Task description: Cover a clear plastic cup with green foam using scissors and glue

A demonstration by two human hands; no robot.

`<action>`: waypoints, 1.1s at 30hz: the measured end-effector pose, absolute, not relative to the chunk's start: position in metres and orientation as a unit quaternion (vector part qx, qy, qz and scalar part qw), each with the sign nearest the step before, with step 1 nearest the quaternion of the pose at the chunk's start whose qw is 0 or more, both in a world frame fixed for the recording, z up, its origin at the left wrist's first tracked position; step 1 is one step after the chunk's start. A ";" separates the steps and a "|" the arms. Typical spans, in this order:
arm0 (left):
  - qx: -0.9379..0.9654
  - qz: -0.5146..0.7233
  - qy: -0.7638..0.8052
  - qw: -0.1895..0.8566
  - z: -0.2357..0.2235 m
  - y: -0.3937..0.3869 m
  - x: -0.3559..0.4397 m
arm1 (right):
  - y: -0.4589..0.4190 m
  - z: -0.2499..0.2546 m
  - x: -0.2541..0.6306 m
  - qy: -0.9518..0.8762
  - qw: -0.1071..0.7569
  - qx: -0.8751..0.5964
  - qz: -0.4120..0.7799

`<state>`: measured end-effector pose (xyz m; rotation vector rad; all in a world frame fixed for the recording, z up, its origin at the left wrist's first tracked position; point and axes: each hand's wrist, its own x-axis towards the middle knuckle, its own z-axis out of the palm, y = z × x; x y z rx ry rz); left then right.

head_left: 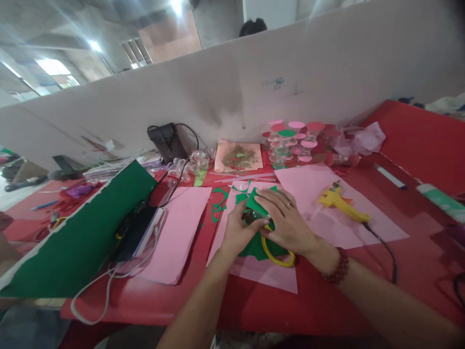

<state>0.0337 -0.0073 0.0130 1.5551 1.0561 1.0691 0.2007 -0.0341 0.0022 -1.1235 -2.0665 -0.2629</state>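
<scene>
One green paper (255, 205) sits between our curled left hand (238, 230) and right hand (286, 220), both gripping it.

The red worktop (261, 310) bears pink sheets (181, 228) across its middle, with disc-topped clear pieces (283, 151) stacked near its far edge.
</scene>
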 end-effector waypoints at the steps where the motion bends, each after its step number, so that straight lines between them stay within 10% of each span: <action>1: 0.631 0.434 0.420 0.487 0.014 -0.007 0.033 | -0.034 0.002 0.201 -0.809 0.379 -0.437 -0.103; 11: 0.581 0.437 0.403 0.556 0.011 -0.005 0.030 | -0.036 0.002 0.202 -0.804 0.391 -0.435 -0.109; 21: 0.598 0.526 0.284 0.534 0.021 0.000 0.016 | -0.039 0.018 0.198 -0.720 0.491 -0.447 0.203; 33: 0.553 0.553 0.293 0.549 0.023 0.002 0.013 | -0.040 0.013 0.201 -0.755 0.472 -0.419 0.178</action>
